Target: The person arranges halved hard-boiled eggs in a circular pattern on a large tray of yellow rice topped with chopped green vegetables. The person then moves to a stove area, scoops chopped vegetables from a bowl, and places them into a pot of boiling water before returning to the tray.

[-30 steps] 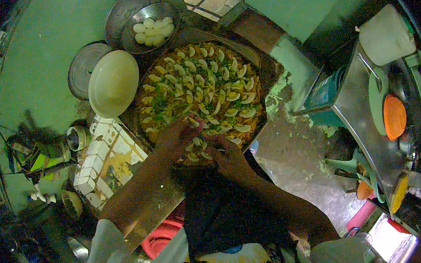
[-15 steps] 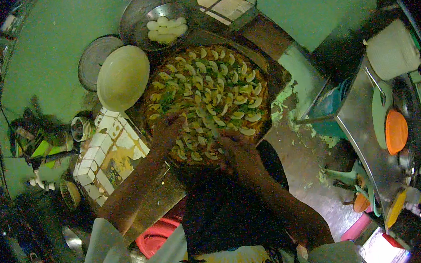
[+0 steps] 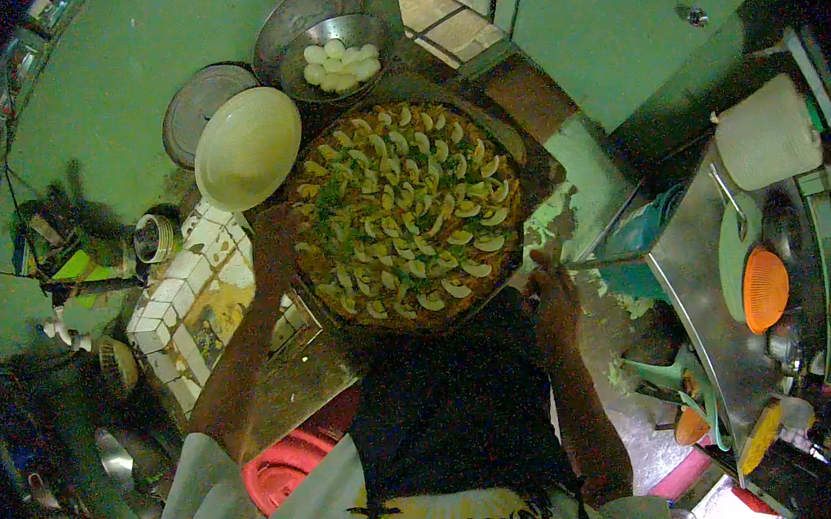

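Note:
A wide round tray of food (image 3: 401, 211) lies in front of me, its surface covered with pale crescent-shaped slices that look like boiled egg, over chopped green herbs and an orange-brown base. At the tray's left edge is my left hand (image 3: 277, 234), just below a cream oval bowl (image 3: 248, 148); its fingers are dark and hard to make out. My right hand (image 3: 548, 282) hangs off the tray's right side, apart from the food. Its fingers look bent, but blur and dim light hide whether they hold anything.
Behind the tray, a metal bowl (image 3: 296, 77) contains several whole white eggs (image 3: 339, 65). White-tiled ledge (image 3: 168, 311) is at left, a red plastic stool (image 3: 290, 468) below. To the right stands a metal table (image 3: 693, 265) with an orange strainer (image 3: 766, 288) and a pale bucket (image 3: 768, 135).
Both hands have left the middle of the food: the left went to the tray's left edge by the oval bowl, the right moved out past the tray's right side.

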A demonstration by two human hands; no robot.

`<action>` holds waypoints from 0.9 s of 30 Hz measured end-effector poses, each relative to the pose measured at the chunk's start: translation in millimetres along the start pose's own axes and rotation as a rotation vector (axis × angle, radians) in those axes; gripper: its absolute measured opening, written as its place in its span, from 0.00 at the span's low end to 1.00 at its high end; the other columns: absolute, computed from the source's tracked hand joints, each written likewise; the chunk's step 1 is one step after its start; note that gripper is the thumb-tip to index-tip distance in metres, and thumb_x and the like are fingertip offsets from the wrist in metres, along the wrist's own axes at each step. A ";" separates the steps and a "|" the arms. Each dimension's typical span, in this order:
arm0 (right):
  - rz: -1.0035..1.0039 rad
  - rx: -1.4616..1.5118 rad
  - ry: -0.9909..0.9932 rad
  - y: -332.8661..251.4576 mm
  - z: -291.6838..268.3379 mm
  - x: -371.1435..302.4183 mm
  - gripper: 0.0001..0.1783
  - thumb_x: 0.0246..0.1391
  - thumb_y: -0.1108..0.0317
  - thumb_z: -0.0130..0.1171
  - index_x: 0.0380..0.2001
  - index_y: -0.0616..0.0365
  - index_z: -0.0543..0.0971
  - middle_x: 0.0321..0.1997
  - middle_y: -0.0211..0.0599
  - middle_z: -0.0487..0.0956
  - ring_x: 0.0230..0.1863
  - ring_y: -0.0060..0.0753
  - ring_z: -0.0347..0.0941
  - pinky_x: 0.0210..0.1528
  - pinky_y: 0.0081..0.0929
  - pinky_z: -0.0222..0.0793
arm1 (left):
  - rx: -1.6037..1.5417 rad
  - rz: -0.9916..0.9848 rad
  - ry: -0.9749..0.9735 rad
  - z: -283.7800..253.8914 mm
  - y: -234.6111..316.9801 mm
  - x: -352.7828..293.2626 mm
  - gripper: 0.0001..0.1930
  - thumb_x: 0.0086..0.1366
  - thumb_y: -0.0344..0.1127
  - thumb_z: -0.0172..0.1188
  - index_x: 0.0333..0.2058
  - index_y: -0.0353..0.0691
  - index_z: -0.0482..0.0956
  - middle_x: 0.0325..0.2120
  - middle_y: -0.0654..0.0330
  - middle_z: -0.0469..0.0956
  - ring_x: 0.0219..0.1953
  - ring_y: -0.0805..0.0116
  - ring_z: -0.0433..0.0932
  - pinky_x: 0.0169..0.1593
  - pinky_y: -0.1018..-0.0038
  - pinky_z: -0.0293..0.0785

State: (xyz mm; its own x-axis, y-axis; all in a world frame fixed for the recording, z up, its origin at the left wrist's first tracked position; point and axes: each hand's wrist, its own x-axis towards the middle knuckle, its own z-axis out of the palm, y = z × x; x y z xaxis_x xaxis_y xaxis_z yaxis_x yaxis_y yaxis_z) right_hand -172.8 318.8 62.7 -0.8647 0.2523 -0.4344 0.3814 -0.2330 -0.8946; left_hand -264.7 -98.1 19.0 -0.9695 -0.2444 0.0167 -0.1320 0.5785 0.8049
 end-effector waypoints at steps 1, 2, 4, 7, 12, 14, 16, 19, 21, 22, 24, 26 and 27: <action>-0.034 0.027 0.079 17.0 -2.9 1.4 0.19 0.64 0.62 0.51 0.53 0.62 0.74 0.40 0.37 0.76 0.34 0.27 0.72 0.35 0.28 0.70 | -0.117 -0.106 -0.059 -17.9 -17.6 6.6 0.25 0.68 0.48 0.56 0.58 0.38 0.70 0.53 0.53 0.73 0.48 0.61 0.77 0.54 0.63 0.73; -0.066 -0.131 0.075 31.3 -3.7 2.1 0.19 0.64 0.61 0.51 0.53 0.62 0.74 0.41 0.38 0.77 0.36 0.29 0.72 0.37 0.28 0.70 | -0.141 -0.128 -0.092 -36.1 -51.4 14.8 0.25 0.69 0.49 0.55 0.57 0.38 0.70 0.54 0.52 0.73 0.49 0.59 0.77 0.55 0.62 0.72; -0.133 -0.444 0.114 68.2 -16.0 7.3 0.20 0.64 0.59 0.50 0.53 0.62 0.74 0.43 0.39 0.78 0.41 0.32 0.73 0.42 0.28 0.70 | -0.113 -0.122 -0.148 -30.9 -81.8 38.2 0.24 0.69 0.49 0.54 0.56 0.38 0.72 0.54 0.50 0.73 0.52 0.56 0.76 0.57 0.61 0.70; -0.080 0.371 -0.026 148.1 -43.2 21.8 0.23 0.66 0.56 0.49 0.53 0.63 0.74 0.45 0.41 0.79 0.48 0.36 0.73 0.49 0.30 0.69 | 0.074 -0.060 -0.146 -13.1 -86.0 80.8 0.22 0.70 0.49 0.52 0.54 0.38 0.74 0.53 0.49 0.74 0.55 0.54 0.73 0.60 0.60 0.67; 0.030 -0.534 0.093 81.0 10.2 -5.1 0.25 0.68 0.53 0.42 0.55 0.62 0.72 0.52 0.40 0.76 0.52 0.41 0.71 0.59 0.37 0.65 | 0.052 -0.116 0.145 46.7 -45.9 61.0 0.21 0.72 0.48 0.49 0.53 0.38 0.75 0.51 0.49 0.76 0.55 0.54 0.73 0.61 0.61 0.67; -0.021 -0.108 0.021 85.3 19.7 -1.5 0.25 0.68 0.53 0.42 0.56 0.61 0.72 0.54 0.40 0.75 0.53 0.43 0.71 0.60 0.38 0.64 | 0.285 -0.020 0.076 44.4 -59.6 71.0 0.21 0.71 0.49 0.51 0.51 0.40 0.76 0.51 0.50 0.76 0.55 0.55 0.74 0.60 0.61 0.68; -0.004 0.379 -0.168 96.7 23.5 7.5 0.24 0.68 0.54 0.43 0.57 0.60 0.71 0.57 0.40 0.73 0.54 0.43 0.70 0.61 0.38 0.63 | 0.538 0.061 0.021 37.3 -94.4 86.9 0.21 0.70 0.51 0.53 0.50 0.41 0.77 0.50 0.51 0.76 0.55 0.55 0.74 0.60 0.61 0.70; 0.063 0.490 0.098 119.8 -3.7 25.8 0.22 0.67 0.60 0.44 0.59 0.60 0.69 0.59 0.40 0.71 0.56 0.43 0.69 0.62 0.39 0.64 | 0.571 0.134 -0.012 53.0 -100.7 99.9 0.19 0.68 0.51 0.56 0.49 0.45 0.78 0.50 0.52 0.77 0.55 0.54 0.73 0.58 0.59 0.72; 0.017 0.384 0.070 118.0 -17.2 31.2 0.22 0.67 0.62 0.44 0.59 0.60 0.69 0.59 0.40 0.71 0.56 0.42 0.70 0.60 0.40 0.65 | 0.397 0.249 0.075 67.4 -94.2 96.3 0.16 0.66 0.48 0.57 0.49 0.49 0.78 0.49 0.52 0.77 0.55 0.51 0.73 0.56 0.56 0.73; 0.003 0.341 0.036 114.4 -13.1 31.4 0.21 0.67 0.63 0.44 0.59 0.60 0.69 0.58 0.40 0.71 0.55 0.42 0.70 0.60 0.40 0.66 | 0.453 0.374 0.131 62.8 -99.4 94.3 0.16 0.66 0.48 0.58 0.49 0.51 0.77 0.49 0.52 0.77 0.54 0.49 0.72 0.55 0.54 0.73; -0.026 0.254 -0.040 105.6 -7.5 33.1 0.21 0.66 0.64 0.44 0.59 0.60 0.68 0.58 0.40 0.71 0.55 0.41 0.71 0.58 0.41 0.68 | 0.882 0.738 0.220 48.9 -108.9 89.7 0.17 0.65 0.49 0.58 0.50 0.52 0.77 0.50 0.51 0.77 0.54 0.46 0.72 0.53 0.52 0.73; -0.039 0.219 -0.135 110.5 -18.2 48.1 0.21 0.66 0.65 0.44 0.59 0.60 0.68 0.58 0.41 0.72 0.53 0.40 0.72 0.56 0.40 0.69 | 0.929 0.771 0.377 50.8 -107.7 76.1 0.18 0.64 0.49 0.58 0.51 0.53 0.77 0.51 0.51 0.76 0.54 0.44 0.71 0.53 0.50 0.72; -0.041 0.214 -0.187 124.1 -35.2 70.8 0.21 0.67 0.64 0.44 0.60 0.60 0.67 0.57 0.41 0.72 0.51 0.39 0.72 0.55 0.40 0.70 | 0.839 0.706 0.471 58.6 -102.9 67.4 0.19 0.63 0.49 0.59 0.51 0.53 0.77 0.52 0.50 0.75 0.54 0.44 0.71 0.53 0.49 0.71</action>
State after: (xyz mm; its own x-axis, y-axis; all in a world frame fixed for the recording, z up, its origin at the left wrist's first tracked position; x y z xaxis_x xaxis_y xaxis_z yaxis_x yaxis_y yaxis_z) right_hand -175.1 340.8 -82.7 -0.9307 0.0926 -0.3538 0.2847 -0.4237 -0.8599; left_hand -328.5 -128.6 -97.4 -0.7340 0.1725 0.6568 0.1368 0.9849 -0.1058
